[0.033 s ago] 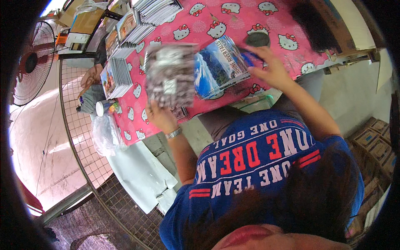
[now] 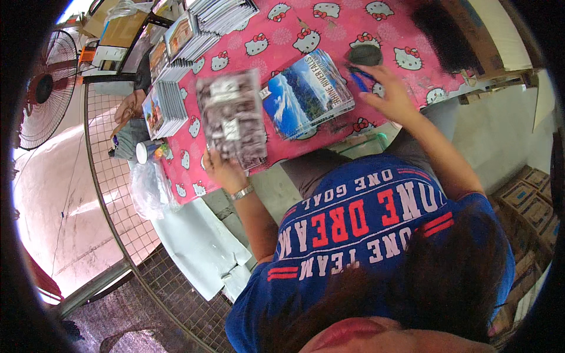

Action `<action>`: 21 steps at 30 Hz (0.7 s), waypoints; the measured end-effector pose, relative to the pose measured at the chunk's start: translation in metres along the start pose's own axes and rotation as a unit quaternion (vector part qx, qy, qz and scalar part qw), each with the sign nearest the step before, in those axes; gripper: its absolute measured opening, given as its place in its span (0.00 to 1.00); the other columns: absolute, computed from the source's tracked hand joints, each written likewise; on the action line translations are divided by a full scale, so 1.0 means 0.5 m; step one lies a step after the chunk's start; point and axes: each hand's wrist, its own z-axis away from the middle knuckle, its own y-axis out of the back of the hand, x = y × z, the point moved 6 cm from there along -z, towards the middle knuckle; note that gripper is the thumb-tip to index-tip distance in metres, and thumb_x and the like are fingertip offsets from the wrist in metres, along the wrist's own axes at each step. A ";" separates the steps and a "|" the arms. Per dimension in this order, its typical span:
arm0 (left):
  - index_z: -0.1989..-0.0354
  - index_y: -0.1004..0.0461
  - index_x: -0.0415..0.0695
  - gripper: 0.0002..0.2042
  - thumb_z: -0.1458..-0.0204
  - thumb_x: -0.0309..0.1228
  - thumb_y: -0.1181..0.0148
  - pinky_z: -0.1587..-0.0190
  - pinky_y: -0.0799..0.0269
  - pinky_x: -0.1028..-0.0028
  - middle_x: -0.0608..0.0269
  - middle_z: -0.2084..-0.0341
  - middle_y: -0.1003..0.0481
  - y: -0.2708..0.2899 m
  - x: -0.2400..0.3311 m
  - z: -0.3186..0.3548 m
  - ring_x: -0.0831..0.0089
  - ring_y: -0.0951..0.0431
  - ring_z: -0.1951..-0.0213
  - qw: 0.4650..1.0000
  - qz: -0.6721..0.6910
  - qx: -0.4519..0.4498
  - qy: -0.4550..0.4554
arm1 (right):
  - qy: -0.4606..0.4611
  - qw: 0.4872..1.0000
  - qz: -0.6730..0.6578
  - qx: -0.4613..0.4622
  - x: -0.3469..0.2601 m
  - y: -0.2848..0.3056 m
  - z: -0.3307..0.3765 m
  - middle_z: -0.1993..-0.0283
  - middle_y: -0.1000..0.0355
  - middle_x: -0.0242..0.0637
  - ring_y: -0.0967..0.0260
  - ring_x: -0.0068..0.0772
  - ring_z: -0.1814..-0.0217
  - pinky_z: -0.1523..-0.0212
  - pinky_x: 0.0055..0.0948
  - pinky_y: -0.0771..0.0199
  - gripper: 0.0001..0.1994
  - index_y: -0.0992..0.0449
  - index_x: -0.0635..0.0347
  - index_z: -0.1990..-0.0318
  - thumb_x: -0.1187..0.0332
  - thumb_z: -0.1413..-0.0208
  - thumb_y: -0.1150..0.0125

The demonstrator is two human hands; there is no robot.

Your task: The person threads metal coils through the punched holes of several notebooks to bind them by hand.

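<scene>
My left hand [image 2: 225, 169] is closed on the lower edge of a booklet [image 2: 234, 126] with a grey, black-and-white cover, blurred by motion. It is held over the pink table [image 2: 276, 170], its lower corner close to the front edge. To its right lies a stack of booklets [image 2: 309, 97] with a blue sky and mountain picture on top. Just right of that stack, my right hand [image 2: 389, 97] has its fingers curled round a slim blue thing [image 2: 359, 81], whose kind I cannot make out. A dark round pad [image 2: 365, 55] lies beyond it.
Several stacks of booklets [image 2: 165, 112] stand along the table's left side and far left corner. A white cup [image 2: 142, 153] and a clear plastic bag [image 2: 152, 191] are by the left edge. A fan [image 2: 44, 88] stands farther left. Cardboard boxes [image 2: 521, 203] are at the right.
The grey booklet in my left hand has moved left and a little down, away from the blue stack. More of the blue cover shows. My right hand has shifted slightly right.
</scene>
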 end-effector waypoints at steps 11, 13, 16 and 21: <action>0.57 0.25 0.37 0.09 0.46 0.20 0.41 0.69 0.31 0.75 0.63 0.67 0.24 0.251 -0.143 -0.049 0.77 0.28 0.70 0.960 -0.244 0.135 -0.034 | -0.007 0.942 0.304 0.141 0.272 0.169 -0.104 0.49 0.27 0.49 0.30 0.55 0.46 0.46 0.47 0.29 0.23 0.27 0.50 0.44 0.53 0.46 0.40; 0.57 0.24 0.36 0.09 0.47 0.19 0.40 0.65 0.30 0.73 0.62 0.65 0.24 0.223 -0.138 -0.045 0.74 0.27 0.66 0.959 -0.252 0.123 -0.040 | -0.069 0.871 0.449 0.190 0.381 0.258 -0.135 0.45 0.29 0.45 0.30 0.55 0.46 0.48 0.50 0.28 0.23 0.27 0.48 0.44 0.51 0.44 0.43; 0.57 0.24 0.35 0.09 0.48 0.18 0.41 0.63 0.29 0.73 0.62 0.65 0.23 0.251 -0.121 -0.037 0.74 0.26 0.65 0.974 -0.189 0.115 -0.044 | -0.096 0.797 0.569 0.179 0.404 0.291 -0.151 0.42 0.31 0.41 0.30 0.52 0.45 0.51 0.53 0.27 0.21 0.28 0.46 0.44 0.52 0.43 0.45; 0.58 0.24 0.34 0.11 0.49 0.16 0.45 0.60 0.29 0.72 0.61 0.65 0.23 0.107 0.185 -0.079 0.72 0.25 0.62 0.926 -0.353 -0.017 -0.132 | -0.097 0.758 0.639 0.081 0.464 0.300 -0.152 0.46 0.29 0.39 0.29 0.47 0.45 0.53 0.50 0.25 0.19 0.28 0.45 0.44 0.60 0.44 0.48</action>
